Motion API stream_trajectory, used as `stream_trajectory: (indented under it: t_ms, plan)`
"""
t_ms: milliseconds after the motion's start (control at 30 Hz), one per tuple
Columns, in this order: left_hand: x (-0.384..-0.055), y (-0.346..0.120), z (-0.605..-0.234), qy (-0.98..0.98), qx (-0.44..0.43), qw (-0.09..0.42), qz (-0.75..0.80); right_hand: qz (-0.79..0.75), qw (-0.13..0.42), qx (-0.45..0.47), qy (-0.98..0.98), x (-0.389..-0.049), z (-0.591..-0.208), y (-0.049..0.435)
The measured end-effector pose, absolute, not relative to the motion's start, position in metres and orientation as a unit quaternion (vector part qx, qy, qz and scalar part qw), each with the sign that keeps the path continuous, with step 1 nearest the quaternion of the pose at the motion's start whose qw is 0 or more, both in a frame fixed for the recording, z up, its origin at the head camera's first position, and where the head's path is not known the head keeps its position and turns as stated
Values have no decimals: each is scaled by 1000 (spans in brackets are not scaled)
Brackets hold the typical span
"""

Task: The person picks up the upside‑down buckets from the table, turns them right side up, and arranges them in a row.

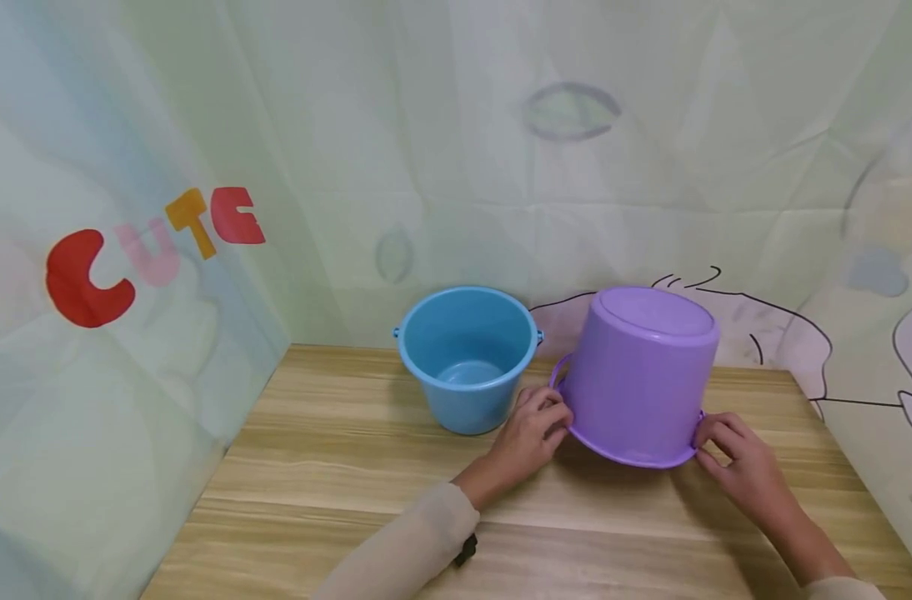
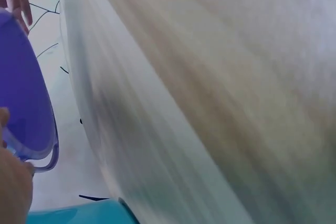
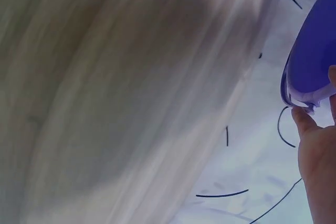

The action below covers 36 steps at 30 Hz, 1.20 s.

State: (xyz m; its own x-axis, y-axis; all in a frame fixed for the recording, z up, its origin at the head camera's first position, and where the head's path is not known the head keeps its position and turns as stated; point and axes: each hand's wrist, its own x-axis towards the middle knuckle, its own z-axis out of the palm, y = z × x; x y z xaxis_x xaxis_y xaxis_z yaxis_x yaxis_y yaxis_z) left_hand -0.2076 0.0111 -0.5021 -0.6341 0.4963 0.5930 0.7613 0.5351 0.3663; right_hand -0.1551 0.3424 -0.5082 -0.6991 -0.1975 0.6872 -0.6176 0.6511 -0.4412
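Observation:
A purple bucket (image 1: pixel 639 383) is held upside down, its base facing up and its rim tilted over the wooden table. My left hand (image 1: pixel 531 429) pinches the rim at its left side, close to where the handle joins. On the opposite side my right hand (image 1: pixel 744 467) grips the rim between thumb and fingers. The left wrist view catches the dark inside of the purple bucket (image 2: pixel 23 87) and part of its handle. To the left of it, a blue bucket (image 1: pixel 467 358) stands upright on the table with its mouth up, near my left hand.
The wood-grain table (image 1: pixel 313 467) runs back to a printed fabric backdrop (image 1: pixel 456 167). Another fabric side (image 1: pixel 126 400) with coloured letters rises at the left. More printed cloth closes in the right side.

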Motion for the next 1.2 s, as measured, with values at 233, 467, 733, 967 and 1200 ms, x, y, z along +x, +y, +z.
stream_trajectory:
  t_ms: [233, 467, 733, 967, 1200]
  plan:
    - [-202, 12, -498, -832, -377, 295, -281, 383, 334, 237, -828, -149, -496, 337]
    - [-194, 15, -483, -788, -385, 382, -292, 461, 326, 223, -795, -139, -481, 333]
    - [-195, 12, -465, -732, -407, 443, -319, 488, 360, 251, -755, -137, -467, 326]
    - [-193, 7, -456, -720, -420, 455, -314, 509, 366, 239, -741, -133, -454, 320]
    - [-194, 7, -445, -693, -444, 471, -318, 602, 344, 269, -669, -133, -445, 314]
